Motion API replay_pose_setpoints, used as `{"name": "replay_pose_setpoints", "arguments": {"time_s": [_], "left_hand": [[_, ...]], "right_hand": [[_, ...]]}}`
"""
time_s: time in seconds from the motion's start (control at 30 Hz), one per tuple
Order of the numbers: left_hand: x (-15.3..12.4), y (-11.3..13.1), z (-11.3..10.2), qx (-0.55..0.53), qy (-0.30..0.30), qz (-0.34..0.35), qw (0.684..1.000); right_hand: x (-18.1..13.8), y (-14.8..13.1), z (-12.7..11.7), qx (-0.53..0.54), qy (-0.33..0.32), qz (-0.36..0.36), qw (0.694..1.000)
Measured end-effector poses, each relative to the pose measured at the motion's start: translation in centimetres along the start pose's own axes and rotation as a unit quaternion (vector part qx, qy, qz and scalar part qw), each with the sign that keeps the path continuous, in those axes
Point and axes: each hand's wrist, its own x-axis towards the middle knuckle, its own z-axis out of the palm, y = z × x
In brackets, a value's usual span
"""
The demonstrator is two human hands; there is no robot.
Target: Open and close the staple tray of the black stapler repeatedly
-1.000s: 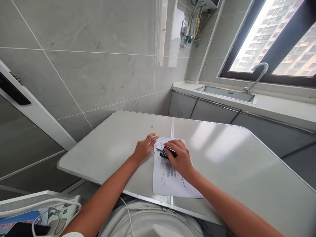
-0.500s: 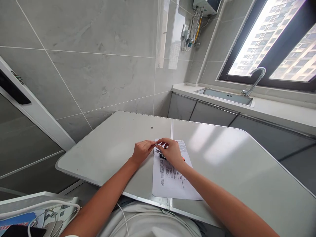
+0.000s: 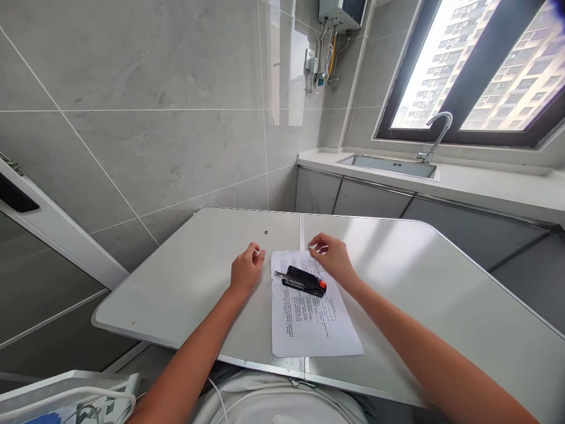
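Observation:
A black stapler (image 3: 302, 281) with an orange-red part lies on the printed sheets of paper (image 3: 315, 341), its metal end pointing left. My left hand (image 3: 247, 270) is just left of the sheets above the table, fingers curled in and no object showing in them. At the upper right of the sheets is my right hand (image 3: 333, 257), its thumb and fingertips pinched together. Something tiny and pale may be between them, too small to name. Neither hand touches the stapler.
A small dark piece (image 3: 265, 232) lies on the folding table (image 3: 176, 294), beyond the paper. Behind stand a counter with a sink (image 3: 392, 166) and faucet (image 3: 436, 138). A white cart or rack with cables (image 3: 88, 394) is at the lower left.
My hands have parted from above the stapler, the left moving left and the right moving to the right. The stapler is now in full view. The camera view has shifted slightly.

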Motion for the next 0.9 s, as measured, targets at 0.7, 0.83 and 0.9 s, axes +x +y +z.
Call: {"name": "replay_pose_setpoints", "arguments": {"time_s": [0.7, 0.83, 0.9], "left_hand": [[6.5, -4.6, 5.4, 0.149, -0.157, 0.066, 0.974], [4.9, -3.6, 4.0, 0.15, -0.141, 0.058, 0.977], [4.3, -3.3, 3.5, 0.145, -0.135, 0.054, 0.979]], "right_hand": [[7.6, 14.2, -5.8, -0.285, -0.07, 0.082, 0.953], [6.4, 13.7, -5.8, -0.272, -0.043, 0.08, 0.958], [4.8, 12.5, -5.5, -0.27, -0.025, 0.08, 0.959]]}}
